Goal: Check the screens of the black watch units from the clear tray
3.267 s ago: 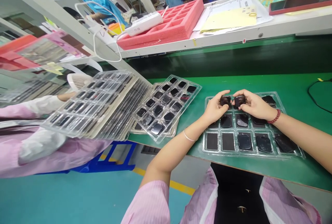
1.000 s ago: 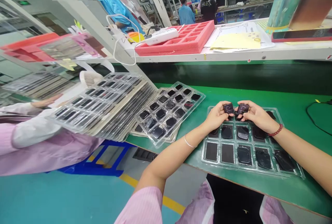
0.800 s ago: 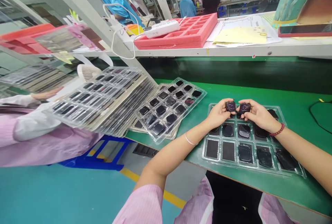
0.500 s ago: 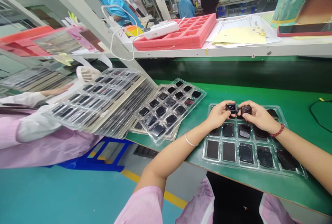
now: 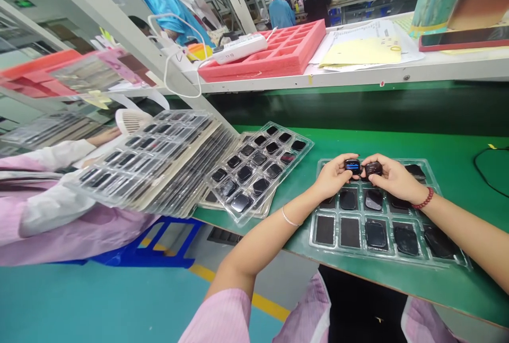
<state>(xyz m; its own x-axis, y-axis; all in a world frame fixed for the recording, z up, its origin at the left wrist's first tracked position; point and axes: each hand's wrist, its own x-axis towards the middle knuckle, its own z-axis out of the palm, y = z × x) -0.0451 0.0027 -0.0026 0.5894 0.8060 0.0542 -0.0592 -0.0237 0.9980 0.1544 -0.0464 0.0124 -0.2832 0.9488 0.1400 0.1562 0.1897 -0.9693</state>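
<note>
Above the far half of a clear plastic tray, my left hand is closed on a small square smartwatch body, its screen lit with blue bars. Close beside it, my right hand pinches a second smartwatch body, dark and glossy. Whether the two watches touch cannot be made out. Several dark watch bodies, such as this one, lie in the tray's pockets, and two front-left pockets show only dark flat pads. My hands hide part of the back row.
Left of my tray, another filled tray lies tilted on flat trays. Beyond it stands a tall stack of trays, near a co-worker's sleeve. A white shelf holds red foam, papers and a phone. A black cable lies right.
The screen of the watch in my left hand now shows blue bars, where it was mostly dark with faint text. Both hands keep their hold. The camera view has shifted slightly.
</note>
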